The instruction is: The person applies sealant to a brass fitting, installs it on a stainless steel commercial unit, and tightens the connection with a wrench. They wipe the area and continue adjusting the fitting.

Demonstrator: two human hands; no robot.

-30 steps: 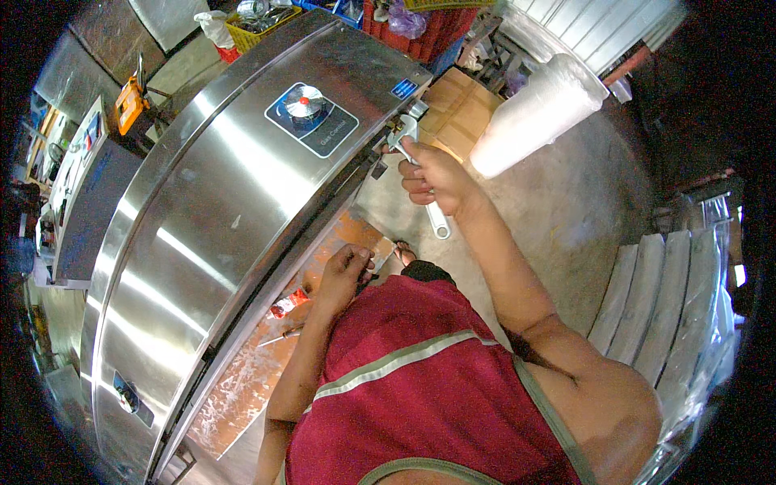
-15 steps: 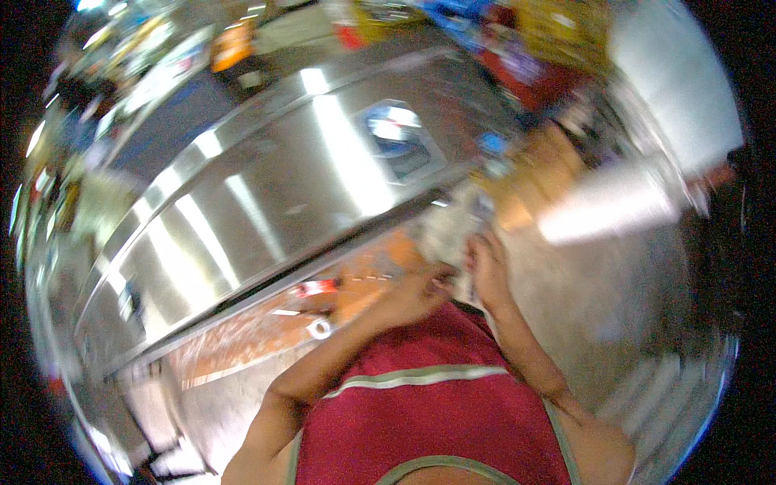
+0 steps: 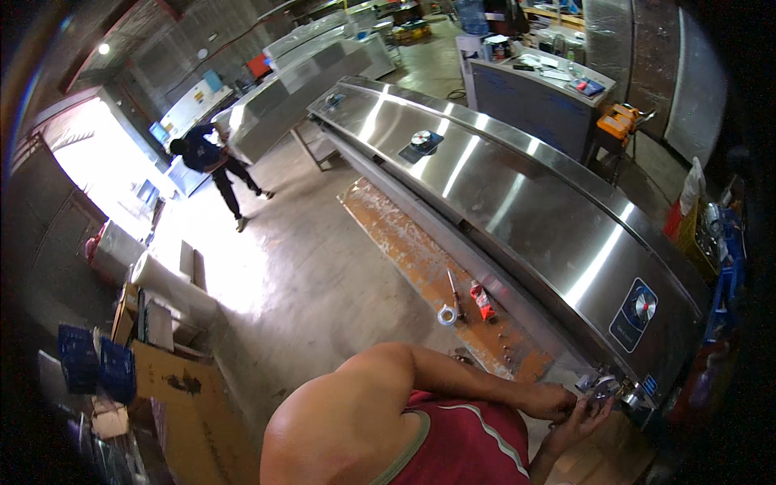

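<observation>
Concrete floor (image 3: 291,250): grey workshop ground in the head view, glaring white toward the doorway; one co-worker (image 3: 214,158) stoops there, well apart.
Steel unit (image 3: 517,218): one, long, running across the right half, with three round dials (image 3: 644,305) along its front.
Metal fitting (image 3: 605,388): at the unit's near end, low, right by both hands; parts around it too tangled to count.
Left hand (image 3: 554,402): beside the fitting, fingers curled narrow; cannot tell what they hold, if anything.
Right hand (image 3: 586,420): just below the fitting, fingers partly spread toward it; their grip cannot be told.
Done and left: dials look in place; work on the fitting seems under way and unfinished, its tightness not visible.
Worn orange board (image 3: 388,230): one, alongside the unit, bearing one red tube (image 3: 482,301), one screwdriver (image 3: 455,293), one white ring (image 3: 447,315), and small bits too tiny to count.
Dark-sided surface (image 3: 525,105): one, beyond the unit, strewn with papers.
</observation>
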